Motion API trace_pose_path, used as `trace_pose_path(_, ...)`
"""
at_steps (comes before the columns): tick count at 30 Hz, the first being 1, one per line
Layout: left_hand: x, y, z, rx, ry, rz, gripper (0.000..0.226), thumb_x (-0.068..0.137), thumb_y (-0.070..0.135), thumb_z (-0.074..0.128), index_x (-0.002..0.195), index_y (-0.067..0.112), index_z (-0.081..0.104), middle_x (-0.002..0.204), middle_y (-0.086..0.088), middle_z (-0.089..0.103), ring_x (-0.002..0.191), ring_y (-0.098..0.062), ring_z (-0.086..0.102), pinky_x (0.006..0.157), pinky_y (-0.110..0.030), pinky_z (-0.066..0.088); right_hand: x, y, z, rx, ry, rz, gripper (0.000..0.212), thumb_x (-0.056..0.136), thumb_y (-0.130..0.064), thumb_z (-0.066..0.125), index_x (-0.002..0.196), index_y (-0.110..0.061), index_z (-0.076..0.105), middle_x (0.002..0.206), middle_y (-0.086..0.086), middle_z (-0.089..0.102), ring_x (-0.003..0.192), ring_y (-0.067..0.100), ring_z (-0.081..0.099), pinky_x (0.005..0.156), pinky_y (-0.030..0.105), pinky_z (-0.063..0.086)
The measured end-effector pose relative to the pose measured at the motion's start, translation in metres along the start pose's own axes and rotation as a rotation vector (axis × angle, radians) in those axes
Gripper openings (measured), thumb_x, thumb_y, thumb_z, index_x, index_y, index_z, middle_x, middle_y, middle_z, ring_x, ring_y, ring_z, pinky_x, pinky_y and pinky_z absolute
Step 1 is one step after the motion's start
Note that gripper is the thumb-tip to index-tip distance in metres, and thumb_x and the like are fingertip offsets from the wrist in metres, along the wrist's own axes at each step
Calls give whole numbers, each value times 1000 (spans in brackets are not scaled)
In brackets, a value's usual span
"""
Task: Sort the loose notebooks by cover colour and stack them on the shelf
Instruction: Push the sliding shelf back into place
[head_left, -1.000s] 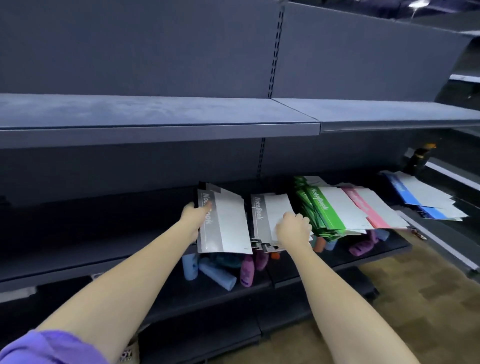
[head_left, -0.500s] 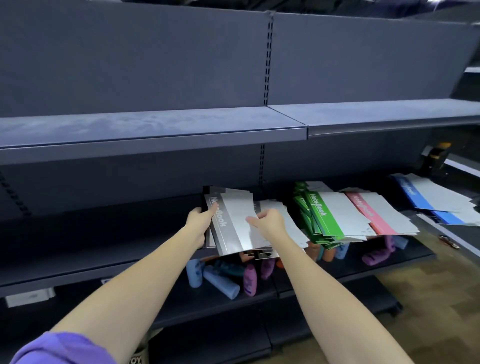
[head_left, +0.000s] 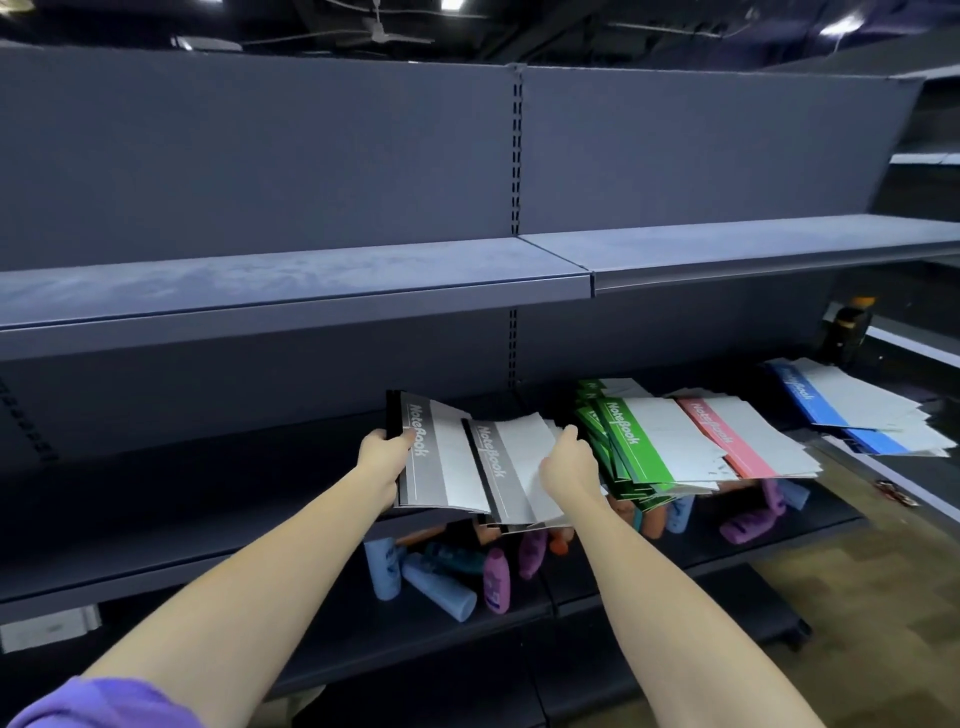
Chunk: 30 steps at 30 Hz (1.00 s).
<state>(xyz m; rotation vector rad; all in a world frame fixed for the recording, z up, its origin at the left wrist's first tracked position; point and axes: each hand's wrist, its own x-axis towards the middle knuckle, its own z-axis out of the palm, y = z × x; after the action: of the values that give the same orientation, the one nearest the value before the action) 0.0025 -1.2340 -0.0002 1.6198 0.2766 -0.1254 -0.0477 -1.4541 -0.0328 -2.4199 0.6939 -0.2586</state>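
Closest to me is my purple sleeve (head_left: 98, 701) at the bottom left, then both bare forearms reaching into the shelving. Below my arms the bottom shelf (head_left: 363, 623) has a pile of bottles (head_left: 441, 577) lying around, blue, purple and teal ones, with more off to the right under the other stacks.

Next up is the middle shelf (head_left: 182, 525), where the notebooks are. My left hand (head_left: 383, 457) has its grip on the spine edge of the left grey stack (head_left: 441, 457), thumb over the top of the cover by the "NoteBook" lettering; the other fingers are hidden under or behind it. My right hand (head_left: 569, 465) is on the second grey stack (head_left: 511, 478) just beside it, fingers curled over the white covers at their right edge, so that grip looks like it's closed on the books, though I can't see the fingertips. The two grey stacks overlap, and their front ends stick out past the shelf edge.

Right of my right hand is the green stack (head_left: 639, 447), kind of messy and fanned out, then the pink stack (head_left: 737, 441) touching it. Further right and set apart, the blue stack (head_left: 852, 405).

Above all that is the top shelf (head_left: 291, 291).
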Motion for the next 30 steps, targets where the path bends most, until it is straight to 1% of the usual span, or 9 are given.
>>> trace_pose_path(4, 0, 8, -13, -1, 32, -7, 36, 98, 23, 62, 124, 1, 51, 90, -4, 57, 95, -27, 56, 81, -36, 45, -3, -2, 4, -173, -56, -9, 41, 94, 0, 49, 134, -3, 43, 135, 21, 45, 120, 35, 48, 93, 37, 43)
trace_pose_path(6, -2, 13, -15, -17, 46, -2, 44, 98, 24, 63, 133, 1, 49, 87, -2, 55, 95, -27, 55, 81, -36, 45, -6, -3, 5, -256, -70, 2, 37, 94, -4, 49, 131, -6, 49, 135, 19, 46, 124, 34, 45, 101, 39, 40)
trace_pose_path(9, -8, 16, -15, -15, 39, 0, 45, 98, 26, 63, 133, 0, 51, 89, -3, 58, 97, -28, 58, 84, -38, 48, -10, -5, 5, -303, -51, -26, 33, 95, -10, 47, 126, -11, 58, 133, 15, 50, 123, 33, 45, 101, 40, 38)
trace_pose_path(13, -11, 12, -9, -13, 8, -6, 50, 96, 28, 66, 135, 1, 51, 104, -10, 64, 106, -34, 62, 99, -49, 50, -13, -21, 9, 143, -169, -110, 29, 104, -31, 45, 113, -8, 60, 109, 10, 65, 102, 27, 59, 86, 35, 48)
trace_pose_path(16, -21, 13, -3, -27, -9, -8, 70, 97, 31, 64, 152, 3, 31, 138, -15, 53, 124, -35, 53, 105, -45, 45, -21, -34, 10, 318, -318, -91, 40, 95, -48, 61, 97, -8, 59, 92, 5, 59, 99, 25, 59, 79, 33, 44)
trace_pose_path(19, -22, 12, -1, -50, -14, -5, 78, 95, 36, 66, 154, 4, 27, 148, -15, 46, 131, -34, 47, 109, -44, 41, -18, -32, 13, 394, -237, -1, 44, 85, -32, 78, 109, 3, 65, 105, 15, 67, 108, 29, 62, 81, 29, 45)
trace_pose_path(22, -18, 9, -1, -54, -10, -2, 71, 96, 31, 66, 150, -1, 33, 115, -5, 59, 117, -27, 48, 97, -35, 38, -13, -29, 12, 533, -231, 105, 40, 78, -25, 84, 107, -5, 66, 109, 11, 68, 101, 26, 64, 84, 35, 53)
trace_pose_path(26, -15, 5, -1, -95, -23, 7, 78, 95, 30, 67, 155, 4, 24, 152, -15, 41, 139, -32, 39, 114, -42, 32, -11, -25, 9, 528, -184, 94, 21, 84, -18, 77, 89, -12, 57, 89, 2, 60, 85, 20, 57, 75, 31, 46)
trace_pose_path(30, -18, 6, -4, -73, -1, 30, 60, 99, 19, 62, 148, -1, 35, 128, -13, 51, 111, -24, 45, 99, -34, 35, -12, -14, 5, 329, -43, 77, 15, 92, -9, 60, 101, -10, 48, 95, 7, 53, 84, 23, 54, 69, 32, 43)
